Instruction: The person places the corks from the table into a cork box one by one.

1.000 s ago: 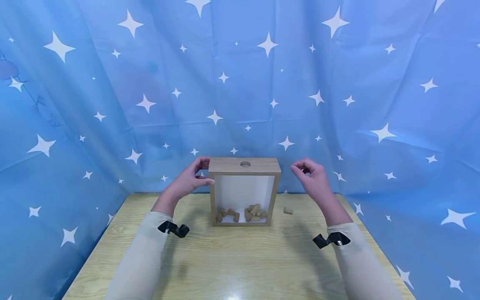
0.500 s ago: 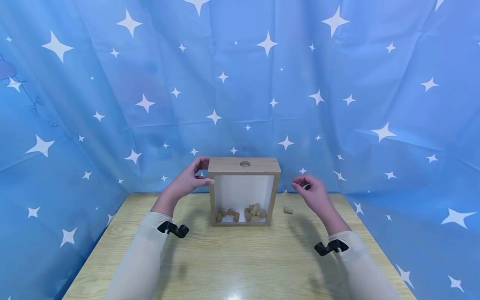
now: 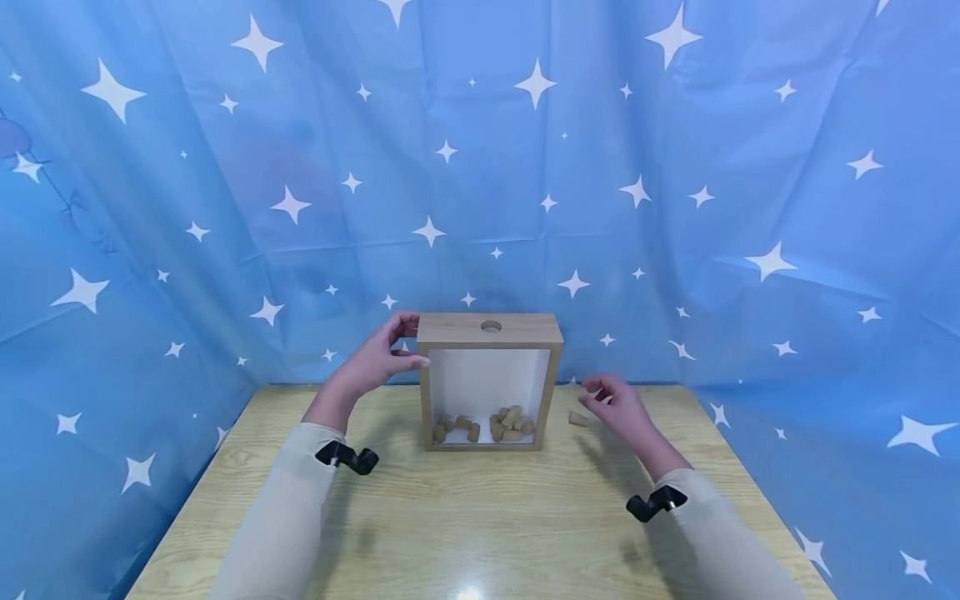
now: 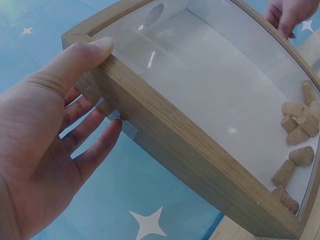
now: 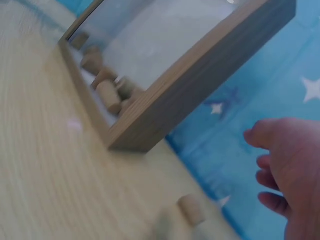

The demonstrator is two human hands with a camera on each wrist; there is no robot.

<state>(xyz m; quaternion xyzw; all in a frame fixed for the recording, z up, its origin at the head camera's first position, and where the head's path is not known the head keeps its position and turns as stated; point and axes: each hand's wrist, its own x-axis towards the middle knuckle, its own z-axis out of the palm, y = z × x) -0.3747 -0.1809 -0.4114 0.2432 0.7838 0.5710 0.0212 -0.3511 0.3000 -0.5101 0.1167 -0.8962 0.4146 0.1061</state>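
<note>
A wooden shadow box (image 3: pixel 450 331) with a clear front and a round hole in its top stands upright on the table. Several corks (image 4: pixel 297 122) lie inside along its bottom. My left hand (image 3: pixel 375 358) grips the box's upper left side, thumb on the front edge and fingers at the side and back, as the left wrist view shows. One loose cork (image 3: pixel 577 419) lies on the table to the right of the box. Just beside and above it hovers my right hand (image 3: pixel 618 408), fingers loosely bent and nothing held. In the right wrist view this cork (image 5: pixel 191 210) sits below the hand.
The pale wooden table (image 3: pixel 465 517) ends at a blue star-patterned curtain (image 3: pixel 480 167) close behind the box. More curtain hangs along both sides. Each sleeve carries a black wrist mount (image 3: pixel 347 457).
My right hand has come down from beside the top of the box toward the loose cork, its fingers spreading a little. The left hand and the box have stayed put.
</note>
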